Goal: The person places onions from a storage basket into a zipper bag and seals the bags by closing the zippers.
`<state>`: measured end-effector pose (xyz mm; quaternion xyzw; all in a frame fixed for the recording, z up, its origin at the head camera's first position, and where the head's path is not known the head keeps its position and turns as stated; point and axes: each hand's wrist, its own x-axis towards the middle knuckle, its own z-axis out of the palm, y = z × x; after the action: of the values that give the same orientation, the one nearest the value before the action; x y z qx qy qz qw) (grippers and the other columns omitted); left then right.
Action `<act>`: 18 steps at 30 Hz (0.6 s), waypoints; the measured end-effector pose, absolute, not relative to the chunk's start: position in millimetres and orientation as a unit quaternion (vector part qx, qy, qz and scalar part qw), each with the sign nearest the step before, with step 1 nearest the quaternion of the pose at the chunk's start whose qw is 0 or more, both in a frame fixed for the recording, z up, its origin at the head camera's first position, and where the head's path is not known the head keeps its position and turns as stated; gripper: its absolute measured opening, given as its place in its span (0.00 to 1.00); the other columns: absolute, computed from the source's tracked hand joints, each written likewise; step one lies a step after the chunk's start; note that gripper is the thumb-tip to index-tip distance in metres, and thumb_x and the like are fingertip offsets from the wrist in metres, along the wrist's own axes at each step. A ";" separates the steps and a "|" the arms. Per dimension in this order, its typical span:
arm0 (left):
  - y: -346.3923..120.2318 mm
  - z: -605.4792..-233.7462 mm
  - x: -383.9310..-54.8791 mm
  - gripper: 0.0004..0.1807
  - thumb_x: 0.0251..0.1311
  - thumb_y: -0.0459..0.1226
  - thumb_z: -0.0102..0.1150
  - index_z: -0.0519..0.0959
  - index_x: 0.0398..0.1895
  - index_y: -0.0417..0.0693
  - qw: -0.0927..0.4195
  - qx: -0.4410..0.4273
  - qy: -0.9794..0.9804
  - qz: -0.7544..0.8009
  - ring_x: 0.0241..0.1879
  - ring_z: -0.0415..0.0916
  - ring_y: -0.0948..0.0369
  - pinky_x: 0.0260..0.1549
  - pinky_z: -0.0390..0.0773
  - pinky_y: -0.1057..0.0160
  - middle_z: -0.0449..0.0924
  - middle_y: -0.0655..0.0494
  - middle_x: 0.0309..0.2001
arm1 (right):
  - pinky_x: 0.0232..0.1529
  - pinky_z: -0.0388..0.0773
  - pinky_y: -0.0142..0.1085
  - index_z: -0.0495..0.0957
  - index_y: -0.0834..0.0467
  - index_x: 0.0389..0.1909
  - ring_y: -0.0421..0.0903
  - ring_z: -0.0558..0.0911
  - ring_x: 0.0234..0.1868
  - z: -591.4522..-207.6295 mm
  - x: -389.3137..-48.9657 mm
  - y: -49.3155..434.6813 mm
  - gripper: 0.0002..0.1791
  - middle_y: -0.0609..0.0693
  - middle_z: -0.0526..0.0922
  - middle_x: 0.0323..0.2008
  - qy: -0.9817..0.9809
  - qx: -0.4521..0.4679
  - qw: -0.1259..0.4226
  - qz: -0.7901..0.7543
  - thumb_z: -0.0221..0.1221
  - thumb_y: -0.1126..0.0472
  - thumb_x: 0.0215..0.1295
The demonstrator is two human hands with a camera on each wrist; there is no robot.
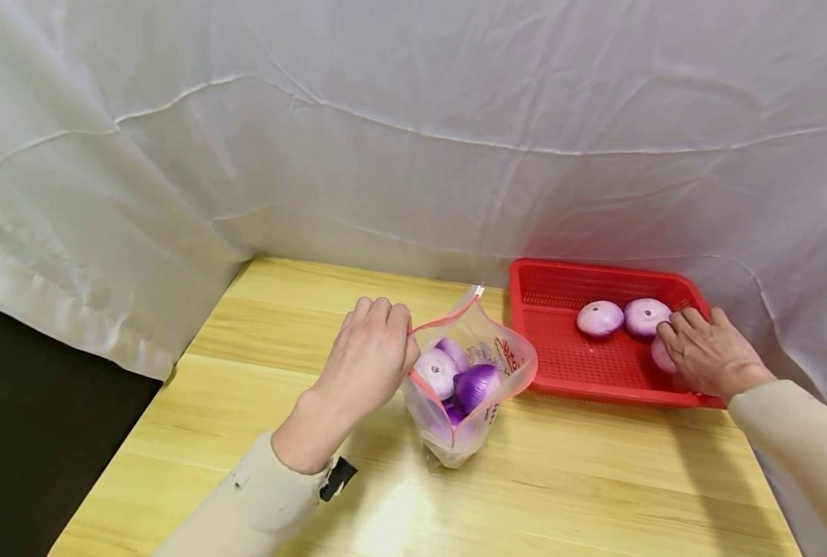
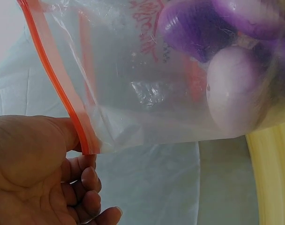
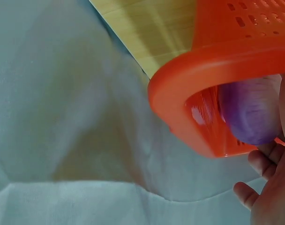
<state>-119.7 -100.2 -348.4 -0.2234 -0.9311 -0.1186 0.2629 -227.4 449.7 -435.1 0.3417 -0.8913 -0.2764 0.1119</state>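
A clear zip bag [image 1: 470, 387] with a red seal strip stands on the wooden table [image 1: 580, 480]. It holds several purple onions [image 1: 476, 384]. My left hand [image 1: 378, 348] pinches the bag's left rim and keeps the mouth wide. In the left wrist view the thumb and fingers of the left hand [image 2: 48, 168] grip the red strip of the bag [image 2: 133, 89], with a pale onion [image 2: 234, 91] inside. My right hand [image 1: 704, 352] lies in the red basket [image 1: 559, 363], fingers curled over a purple onion [image 1: 662, 356]. In the right wrist view that onion [image 3: 252, 110] sits against the right hand [image 3: 269, 197].
Two more pale purple onions [image 1: 599, 318] [image 1: 646, 316] lie at the back of the basket, which stands at the table's far right. A white cloth [image 1: 413, 139] hangs behind and along both sides. A dark drop [image 1: 30, 433] lies left of the table.
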 end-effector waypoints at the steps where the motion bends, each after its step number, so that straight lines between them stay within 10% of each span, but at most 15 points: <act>1: -100.4 -348.4 -119.6 0.07 0.61 0.33 0.63 0.74 0.28 0.45 0.263 -0.223 -0.931 -0.119 0.29 0.64 0.52 0.29 0.66 0.58 0.67 0.54 0.26 | 0.40 0.70 0.59 0.75 0.66 0.50 0.69 0.72 0.51 -433.6 -226.8 448.7 0.36 0.68 0.74 0.44 -0.890 0.341 0.109 -0.281 0.76 0.57 0.38; 18: -102.5 -348.0 -120.7 0.06 0.61 0.33 0.62 0.75 0.28 0.44 0.264 -0.222 -0.930 -0.128 0.29 0.65 0.52 0.28 0.66 0.58 0.69 0.54 0.25 | 0.41 0.70 0.56 0.74 0.63 0.54 0.64 0.70 0.49 -395.4 -220.0 421.3 0.40 0.66 0.74 0.47 -0.871 0.342 0.088 -0.342 0.75 0.49 0.39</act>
<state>-120.7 -102.5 -348.0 -0.2224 -0.9298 -0.1280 0.2639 -220.0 421.3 -395.4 0.3423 -0.8707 -0.3418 0.0883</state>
